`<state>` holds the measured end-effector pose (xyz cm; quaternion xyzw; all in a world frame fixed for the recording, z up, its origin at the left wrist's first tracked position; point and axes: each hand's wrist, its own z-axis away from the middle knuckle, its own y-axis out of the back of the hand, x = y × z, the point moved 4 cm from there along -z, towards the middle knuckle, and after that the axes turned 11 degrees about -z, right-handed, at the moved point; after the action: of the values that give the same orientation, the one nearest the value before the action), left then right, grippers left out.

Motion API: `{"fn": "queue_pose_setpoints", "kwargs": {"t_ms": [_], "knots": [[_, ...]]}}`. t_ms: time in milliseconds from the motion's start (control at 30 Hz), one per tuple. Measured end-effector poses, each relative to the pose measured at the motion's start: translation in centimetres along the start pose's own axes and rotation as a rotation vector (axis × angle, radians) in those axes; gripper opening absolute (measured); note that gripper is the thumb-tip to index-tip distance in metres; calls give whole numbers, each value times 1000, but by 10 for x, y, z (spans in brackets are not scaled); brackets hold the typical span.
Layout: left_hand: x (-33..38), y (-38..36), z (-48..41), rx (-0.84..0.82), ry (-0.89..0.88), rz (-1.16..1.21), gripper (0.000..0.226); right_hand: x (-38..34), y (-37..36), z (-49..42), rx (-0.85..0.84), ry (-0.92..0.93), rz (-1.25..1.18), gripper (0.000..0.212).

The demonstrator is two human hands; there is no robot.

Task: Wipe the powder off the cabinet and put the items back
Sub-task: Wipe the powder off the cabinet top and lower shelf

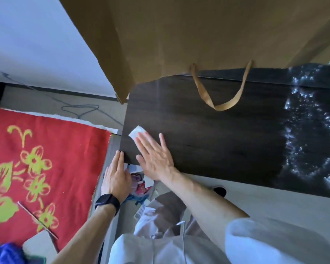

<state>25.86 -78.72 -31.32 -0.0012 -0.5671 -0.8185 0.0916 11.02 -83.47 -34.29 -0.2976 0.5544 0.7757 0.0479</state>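
Note:
The dark wood cabinet top (pixel 217 134) fills the middle of the view. White powder (pixel 309 126) is spread over its right part. My right hand (pixel 156 159) lies flat near the top's left front corner, fingers spread, pressing a white wipe (pixel 136 132) that sticks out beyond the fingertips. My left hand (pixel 116 174), with a black watch on the wrist, sits flat and cupped just below the left front corner, fingertips touching the edge. A brown paper bag (pixel 179 35) with a ribbon handle (pixel 217 103) stands at the back of the top.
A red cloth with yellow flowers (pixel 36 168) covers a surface to the left. A bin with colourful rubbish (pixel 141 189) sits on the floor under the cabinet's corner. A cable (pixel 80 109) lies on the floor by the wall. My legs are below.

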Motion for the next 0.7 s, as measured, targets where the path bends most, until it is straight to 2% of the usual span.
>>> {"fn": "queue_pose_setpoints", "kwargs": {"t_ms": [100, 200, 267, 433, 500, 567, 633, 700], "knots": [[4, 3, 1, 20, -75, -56, 72, -14, -16, 23, -100, 160, 87, 64], [28, 1, 2, -16, -211, -145, 73, 27, 0, 69, -37, 83, 35, 60], [58, -3, 2, -44, -340, -180, 69, 76, 20, 108, 54, -136, -11, 59], [154, -21, 14, -87, -590, -218, 62, 208, 70, 225, 278, -817, -49, 62], [191, -30, 22, -93, -663, -236, 64, 243, 84, 257, 355, -996, -109, 65], [221, -40, 27, -113, -678, -237, 64, 252, 89, 261, 415, -1100, -141, 69], [246, -48, 34, -149, -655, -248, 64, 236, 84, 243, 418, -1037, -129, 70], [263, -55, 41, -160, -589, -247, 64, 204, 66, 218, 339, -753, -72, 68]]}}
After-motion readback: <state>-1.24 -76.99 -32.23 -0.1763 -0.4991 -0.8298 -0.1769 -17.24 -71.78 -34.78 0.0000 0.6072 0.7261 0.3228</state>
